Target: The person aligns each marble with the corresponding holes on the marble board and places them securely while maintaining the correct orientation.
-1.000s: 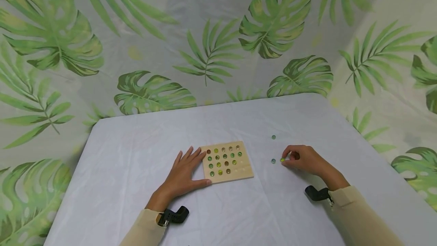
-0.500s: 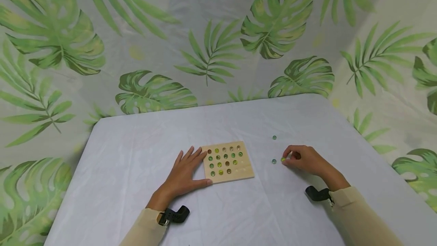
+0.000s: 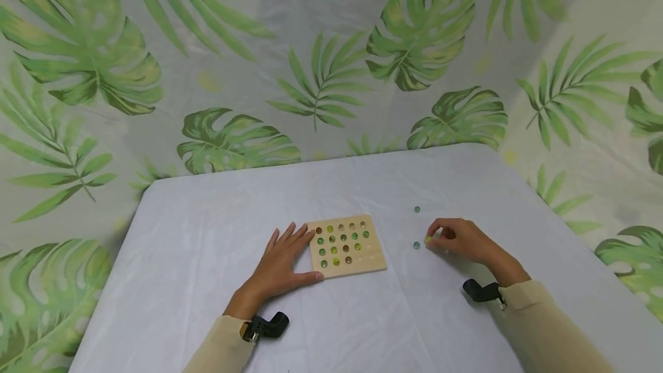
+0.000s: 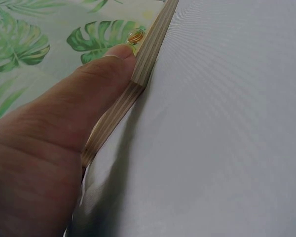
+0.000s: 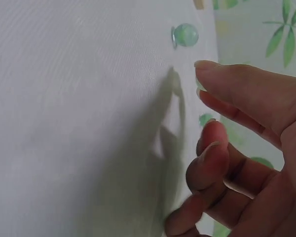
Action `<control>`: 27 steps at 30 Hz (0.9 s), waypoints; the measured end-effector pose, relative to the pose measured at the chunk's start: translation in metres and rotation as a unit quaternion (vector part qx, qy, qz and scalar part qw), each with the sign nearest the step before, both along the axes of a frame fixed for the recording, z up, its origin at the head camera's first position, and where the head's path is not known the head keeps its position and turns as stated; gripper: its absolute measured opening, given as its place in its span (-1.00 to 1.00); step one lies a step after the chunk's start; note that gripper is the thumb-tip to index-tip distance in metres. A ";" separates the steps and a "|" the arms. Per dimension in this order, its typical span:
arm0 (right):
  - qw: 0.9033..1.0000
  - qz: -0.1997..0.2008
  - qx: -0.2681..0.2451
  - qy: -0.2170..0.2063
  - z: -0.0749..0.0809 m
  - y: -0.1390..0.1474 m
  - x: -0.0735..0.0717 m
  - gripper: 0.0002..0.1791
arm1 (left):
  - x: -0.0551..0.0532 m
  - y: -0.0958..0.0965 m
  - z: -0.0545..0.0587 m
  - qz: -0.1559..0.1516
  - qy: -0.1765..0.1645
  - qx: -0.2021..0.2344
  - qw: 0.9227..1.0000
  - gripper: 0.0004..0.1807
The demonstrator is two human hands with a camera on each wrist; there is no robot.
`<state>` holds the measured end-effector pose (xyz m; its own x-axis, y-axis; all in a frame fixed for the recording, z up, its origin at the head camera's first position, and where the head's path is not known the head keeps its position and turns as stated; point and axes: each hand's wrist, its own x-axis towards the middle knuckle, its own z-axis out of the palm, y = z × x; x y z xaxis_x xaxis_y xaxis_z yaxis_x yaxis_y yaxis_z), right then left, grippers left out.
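My left hand [image 3: 279, 261] rests with spread fingers along the left side of a wooden marble board [image 3: 377, 259], its thumb at the near left corner. Rows of green, yellow and brownish glass marbles sit in the board's hollows; a few hollows at the near right hold none. In the left wrist view the thumb lies against the board's edge [image 4: 152, 54] beside a striped marble [image 4: 135, 35]. To the right, my right hand [image 3: 461, 240] pinches a yellow-green marble [image 3: 428, 240] between thumb and index finger, close over the table. The fingertips mostly hide it in the right wrist view.
One loose green marble [image 3: 416, 245] lies just left of the right fingertips, and another green marble [image 3: 416, 209] lies farther back. A white cloth covers the table [image 3: 217, 206]. Leaf-printed curtains [image 3: 321, 91] stand behind and to the right.
The right fingertips have lifted slightly and closed further over the yellow-green marble, so less of it shows. The left hand and board keep their places; the view has shifted slightly.
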<state>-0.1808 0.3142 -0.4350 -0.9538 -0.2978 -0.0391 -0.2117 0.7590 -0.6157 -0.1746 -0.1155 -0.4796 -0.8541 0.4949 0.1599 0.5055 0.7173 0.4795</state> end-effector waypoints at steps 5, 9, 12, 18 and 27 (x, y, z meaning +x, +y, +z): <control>0.999 0.020 -0.019 0.017 0.001 -0.011 -0.001 -0.87 | 0.000 0.000 -0.001 0.000 -0.012 -0.017 1.000 0.08; 0.998 0.036 -0.028 0.041 0.002 -0.023 -0.005 -0.89 | 0.000 0.000 0.000 0.000 -0.006 -0.015 1.000 0.08; 0.997 0.040 -0.032 0.051 0.003 -0.033 -0.008 -0.89 | 0.000 0.001 0.002 -0.001 -0.002 -0.010 1.000 0.08; 0.996 0.058 -0.031 0.061 0.004 -0.057 -0.013 -0.88 | -0.001 0.000 0.004 -0.003 -0.003 -0.010 1.000 0.07; 0.993 0.092 -0.040 0.064 0.002 -0.086 -0.016 -0.86 | -0.002 -0.001 0.002 -0.006 -0.002 -0.008 1.000 0.07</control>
<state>-0.1968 0.2278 -0.4332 -0.8788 -0.4643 0.1097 -0.4222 0.6498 -0.6321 -0.1763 -0.1166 -0.4778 -0.8484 0.5082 0.1482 0.5124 0.7181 0.4709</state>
